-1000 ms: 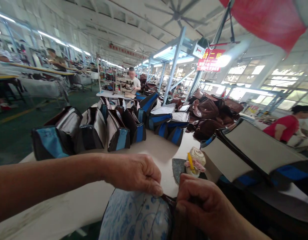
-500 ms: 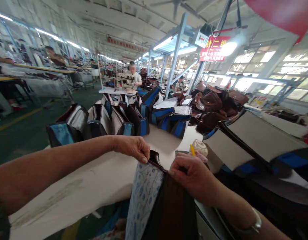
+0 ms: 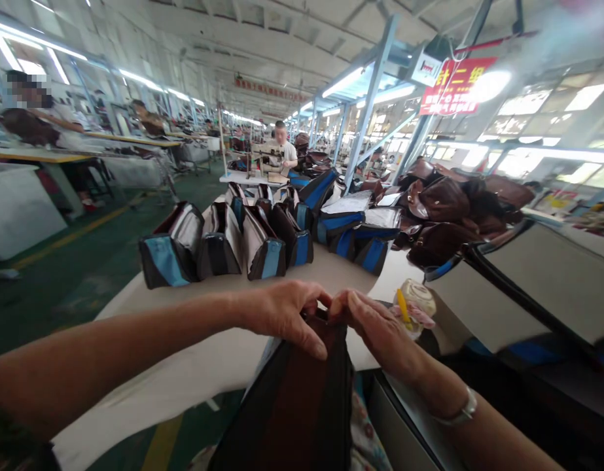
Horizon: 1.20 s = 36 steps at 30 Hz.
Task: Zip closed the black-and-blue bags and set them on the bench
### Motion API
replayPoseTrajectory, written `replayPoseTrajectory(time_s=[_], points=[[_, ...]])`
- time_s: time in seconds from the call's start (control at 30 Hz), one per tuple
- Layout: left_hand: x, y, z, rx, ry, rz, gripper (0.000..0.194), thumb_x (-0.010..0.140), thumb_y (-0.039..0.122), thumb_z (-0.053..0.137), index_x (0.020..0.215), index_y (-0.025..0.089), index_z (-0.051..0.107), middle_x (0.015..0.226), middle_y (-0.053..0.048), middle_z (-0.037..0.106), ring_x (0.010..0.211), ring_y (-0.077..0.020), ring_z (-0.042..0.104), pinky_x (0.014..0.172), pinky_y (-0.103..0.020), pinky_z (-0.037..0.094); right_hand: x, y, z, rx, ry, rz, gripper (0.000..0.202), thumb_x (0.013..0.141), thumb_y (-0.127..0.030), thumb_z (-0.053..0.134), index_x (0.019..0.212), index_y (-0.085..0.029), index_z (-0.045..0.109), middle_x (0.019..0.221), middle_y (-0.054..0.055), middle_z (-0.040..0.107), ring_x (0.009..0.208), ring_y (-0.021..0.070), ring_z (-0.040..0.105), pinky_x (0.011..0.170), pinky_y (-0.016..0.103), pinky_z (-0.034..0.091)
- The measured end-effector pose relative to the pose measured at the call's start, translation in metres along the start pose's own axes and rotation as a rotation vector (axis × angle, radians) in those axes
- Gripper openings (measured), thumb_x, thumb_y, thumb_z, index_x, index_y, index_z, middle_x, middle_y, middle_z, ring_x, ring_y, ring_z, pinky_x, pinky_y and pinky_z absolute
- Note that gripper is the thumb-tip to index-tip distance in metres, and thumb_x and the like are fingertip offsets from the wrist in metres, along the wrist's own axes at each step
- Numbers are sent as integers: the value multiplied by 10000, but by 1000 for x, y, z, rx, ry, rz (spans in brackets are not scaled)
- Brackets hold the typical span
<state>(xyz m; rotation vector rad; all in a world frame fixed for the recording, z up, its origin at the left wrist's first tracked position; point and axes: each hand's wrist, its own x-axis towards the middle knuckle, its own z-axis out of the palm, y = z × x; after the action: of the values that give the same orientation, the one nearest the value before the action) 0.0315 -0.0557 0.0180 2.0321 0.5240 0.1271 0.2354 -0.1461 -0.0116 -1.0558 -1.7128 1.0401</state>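
While both hands meet, fingers (image 3: 315, 345) pinch the dark bag's (image 3: 294, 405) top edge.

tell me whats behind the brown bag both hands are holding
Behind the brown bag: pale table, a row of blue-black bags. Its inside is hidden.

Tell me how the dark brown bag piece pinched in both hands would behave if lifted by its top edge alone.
The dark brown bag piece probably flops: it hangs in soft folds below the left hand and right hand, which pinch its top edge. It seems light, since fingertips alone hold it up. Likely not fragile; it looks like fabric or soft leatherette.
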Motion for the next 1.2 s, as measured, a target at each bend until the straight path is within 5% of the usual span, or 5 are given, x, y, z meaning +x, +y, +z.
replayPoseTrajectory(time_s=[0.17,0.33,0.53,0.8,1.2], points=[[-21,3,-13,95,-29,-108,613,553,465,954,1032,193,685,815,38,623,747,-156,559,604,-236,381,-5,25,3,16,-141,-4,373,1051,-521,429,963,-202,601,905,12,539,881,179,479,791,305,385],[-34,18,-10,-13,-167,-149,473,682,520,882,1014,205,761,838,17,672,787,-169,604,661,-256,414,-12,16,13,178,-264,-20,298,926,-470,671,933,-182,593,903,26,546,852,192,482,759,323,384],[-30,19,1,31,-39,-77,390,756,541,823,920,189,787,890,-1,672,847,-165,602,727,-261,422,-13,6,22,265,-219,-35,260,895,-402,718,923,-181,585,869,18,531,793,169,439,697,306,357],[-28,11,1,-124,-120,-66,294,802,434,798,939,174,798,887,-18,698,858,-176,614,771,-273,442,-15,12,19,339,-217,30,256,855,-384,730,893,-171,593,821,-5,518,745,144,420,641,274,332],[-23,10,1,-66,-157,-57,310,845,419,718,976,148,787,895,-31,668,865,-183,596,753,-260,442,-10,10,23,465,-208,105,326,818,-417,790,876,-160,597,804,-1,536,720,135,440,620,257,341]])
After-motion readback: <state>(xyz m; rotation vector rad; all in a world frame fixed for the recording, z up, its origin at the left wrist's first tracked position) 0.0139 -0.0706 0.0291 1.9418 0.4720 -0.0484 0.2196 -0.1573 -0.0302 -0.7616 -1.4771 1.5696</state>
